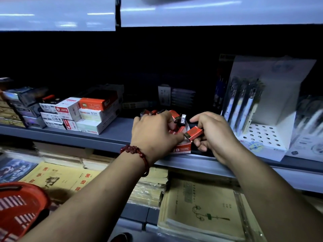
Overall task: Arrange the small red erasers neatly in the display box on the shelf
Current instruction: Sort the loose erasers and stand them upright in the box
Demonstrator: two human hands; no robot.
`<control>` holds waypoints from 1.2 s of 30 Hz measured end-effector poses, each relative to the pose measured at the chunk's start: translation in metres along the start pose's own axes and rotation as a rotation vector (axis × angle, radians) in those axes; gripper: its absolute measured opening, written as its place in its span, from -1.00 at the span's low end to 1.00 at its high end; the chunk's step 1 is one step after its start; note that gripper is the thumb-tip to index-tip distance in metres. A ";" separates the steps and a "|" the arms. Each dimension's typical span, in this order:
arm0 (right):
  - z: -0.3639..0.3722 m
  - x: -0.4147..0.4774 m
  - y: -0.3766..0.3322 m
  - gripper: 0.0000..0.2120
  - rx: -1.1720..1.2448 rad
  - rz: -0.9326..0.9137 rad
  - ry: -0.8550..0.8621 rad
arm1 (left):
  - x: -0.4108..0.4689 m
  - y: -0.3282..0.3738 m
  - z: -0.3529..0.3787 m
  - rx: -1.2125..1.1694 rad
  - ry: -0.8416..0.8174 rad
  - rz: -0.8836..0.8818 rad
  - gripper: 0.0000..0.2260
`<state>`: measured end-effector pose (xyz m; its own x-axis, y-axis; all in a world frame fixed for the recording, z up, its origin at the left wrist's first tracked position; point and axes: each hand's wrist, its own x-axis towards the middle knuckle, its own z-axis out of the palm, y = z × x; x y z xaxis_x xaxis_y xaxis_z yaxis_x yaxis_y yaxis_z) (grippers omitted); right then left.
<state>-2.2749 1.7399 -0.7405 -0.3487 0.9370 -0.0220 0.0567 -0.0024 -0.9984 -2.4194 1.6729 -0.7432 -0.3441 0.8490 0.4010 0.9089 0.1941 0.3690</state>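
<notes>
Red eraser (194, 132) pinched by right hand (214, 131); left hand (153, 132) curls around erasers (176, 114) in display box (181, 149).

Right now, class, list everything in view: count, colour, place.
display box: one, red and white, front edge of shelf
erasers: several, red with dark ends, piled in display box
held eraser: one, red, over the box's right corner
small boxes: a stack, white and orange, left on shelf
pen stand: one, white, right on shelf
exercise books: several, yellowish, below shelf
basket: one, red, bottom left
bracelet: one, dark red, left wrist
left hand: fingers in display box
right hand: pinches held eraser
</notes>
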 end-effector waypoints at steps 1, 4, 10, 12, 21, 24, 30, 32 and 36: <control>0.000 -0.001 0.000 -0.79 0.008 -0.007 0.007 | -0.001 0.000 -0.001 -0.015 -0.008 -0.002 -0.62; 0.001 -0.001 -0.002 -0.79 0.024 -0.035 0.024 | -0.002 0.000 -0.007 -0.104 -0.019 -0.001 -0.60; -0.001 0.002 -0.001 -0.84 -0.010 -0.104 0.036 | 0.002 -0.013 -0.018 -0.331 0.013 0.015 -0.63; -0.002 0.003 0.000 -0.88 -0.061 -0.119 0.035 | 0.002 -0.018 -0.024 -0.456 0.023 0.003 -0.69; -0.003 0.008 0.005 -0.89 -0.408 -0.348 -0.106 | 0.000 -0.060 -0.029 -0.823 0.042 -0.090 -0.74; -0.002 0.006 0.006 -0.91 -0.574 -0.397 -0.165 | -0.007 -0.067 -0.022 -0.859 0.032 -0.105 -0.68; 0.005 0.005 0.014 -0.90 -0.670 -0.396 -0.192 | -0.005 -0.074 -0.007 -0.909 0.024 -0.132 -0.55; 0.006 0.005 0.013 -0.91 -0.691 -0.384 -0.183 | -0.003 -0.077 -0.003 -0.902 0.015 -0.109 -0.53; 0.006 0.006 0.011 -0.90 -0.711 -0.420 -0.203 | -0.002 -0.082 0.002 -0.769 -0.001 -0.052 -0.51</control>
<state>-2.2823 1.7429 -0.7516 -0.6299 0.7297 0.2661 0.4358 0.6156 -0.6566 -2.4929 1.6563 -0.7763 -0.3813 0.8486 0.3667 0.4722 -0.1623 0.8664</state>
